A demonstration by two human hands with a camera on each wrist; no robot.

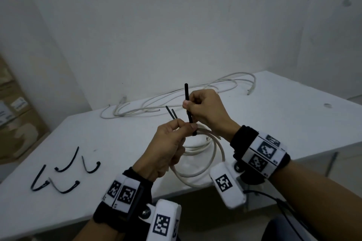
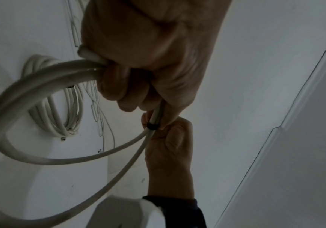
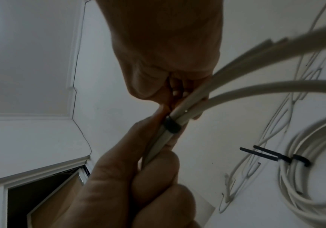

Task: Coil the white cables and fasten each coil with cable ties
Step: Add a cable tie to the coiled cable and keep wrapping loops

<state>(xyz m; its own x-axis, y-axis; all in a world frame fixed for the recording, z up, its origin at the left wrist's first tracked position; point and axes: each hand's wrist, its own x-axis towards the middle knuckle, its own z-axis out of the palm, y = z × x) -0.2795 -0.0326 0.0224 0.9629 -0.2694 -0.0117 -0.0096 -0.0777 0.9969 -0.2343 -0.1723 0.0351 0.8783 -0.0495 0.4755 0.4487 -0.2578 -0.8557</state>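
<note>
My left hand (image 1: 186, 128) grips a coil of white cable (image 1: 197, 174) that hangs above the table's near edge. A black cable tie (image 1: 186, 96) is looped round the coil's strands; its band (image 3: 171, 125) shows tight against them. My right hand (image 1: 189, 104) pinches the tie's tail, which stands upright. In the left wrist view the left hand (image 2: 138, 98) is wrapped round the cable (image 2: 41, 74), with the band (image 2: 152, 125) just beyond its fingers. Another coil (image 3: 304, 192) lies on the table, a black tie (image 3: 300, 159) round it.
Several spare black ties (image 1: 66, 168) lie on the white table (image 1: 98, 143) at the left. Loose white cables (image 1: 176, 100) sprawl along the back by the wall. Cardboard boxes (image 1: 15, 113) stand at the far left. The table's near edge runs under my wrists.
</note>
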